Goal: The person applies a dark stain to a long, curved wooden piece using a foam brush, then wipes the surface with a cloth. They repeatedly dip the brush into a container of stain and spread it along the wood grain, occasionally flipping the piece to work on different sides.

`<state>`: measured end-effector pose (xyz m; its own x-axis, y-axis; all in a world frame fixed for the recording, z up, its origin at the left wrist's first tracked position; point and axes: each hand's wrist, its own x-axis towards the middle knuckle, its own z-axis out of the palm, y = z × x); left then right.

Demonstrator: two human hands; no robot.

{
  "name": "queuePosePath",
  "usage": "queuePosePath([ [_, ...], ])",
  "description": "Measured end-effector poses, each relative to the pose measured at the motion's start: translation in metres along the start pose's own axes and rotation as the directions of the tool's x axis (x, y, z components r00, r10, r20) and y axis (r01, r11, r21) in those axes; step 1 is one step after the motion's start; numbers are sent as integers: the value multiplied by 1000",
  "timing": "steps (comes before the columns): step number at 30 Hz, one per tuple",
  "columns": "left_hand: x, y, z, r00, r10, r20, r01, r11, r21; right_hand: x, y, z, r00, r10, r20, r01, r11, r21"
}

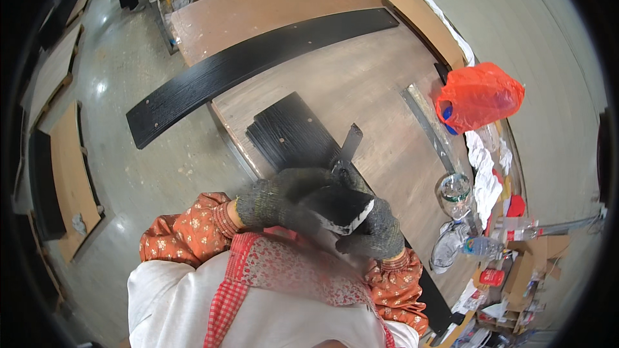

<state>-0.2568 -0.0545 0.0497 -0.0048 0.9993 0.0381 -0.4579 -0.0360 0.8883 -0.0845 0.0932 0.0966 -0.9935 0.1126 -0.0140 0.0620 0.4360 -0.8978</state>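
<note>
Both my hands wear dark grey knit gloves. My left hand (pixel 274 200), partly smeared by motion, is closed at the left side of a black curved piece with a torn white edge (pixel 342 203); I cannot tell its kind. Around that piece's right side wrap the fingers of my right hand (pixel 382 231). A narrow dark strip (pixel 351 142) sticks up just beyond my hands; where it joins is hidden. Beneath them lies a black wood-grained board (pixel 293 129), its far end stepped or stacked and bearing small light marks. It runs back under my right forearm.
A long black board (pixel 258 58) crosses the worktable (pixel 387 116) and overhangs its left edge. To the right are a metal bar (pixel 429 125), a red plastic bag (pixel 480 96), a clear jar (pixel 455 190) and plastic bottles (pixel 483 247). More panels (pixel 72 180) stand at the left.
</note>
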Motion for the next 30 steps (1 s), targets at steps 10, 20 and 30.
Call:
queuePosePath([
  [10,26,-10,-9,752,658,-31,-460,558,691,36,-14,34,769,211,-604,192,824,533],
  [20,4,-57,-62,515,825,-233,2,271,963,67,26,-32,821,193,-537,-92,974,209],
  [30,11,-76,-74,389,892,-230,17,243,970,134,57,-36,973,113,-200,-225,649,-727],
])
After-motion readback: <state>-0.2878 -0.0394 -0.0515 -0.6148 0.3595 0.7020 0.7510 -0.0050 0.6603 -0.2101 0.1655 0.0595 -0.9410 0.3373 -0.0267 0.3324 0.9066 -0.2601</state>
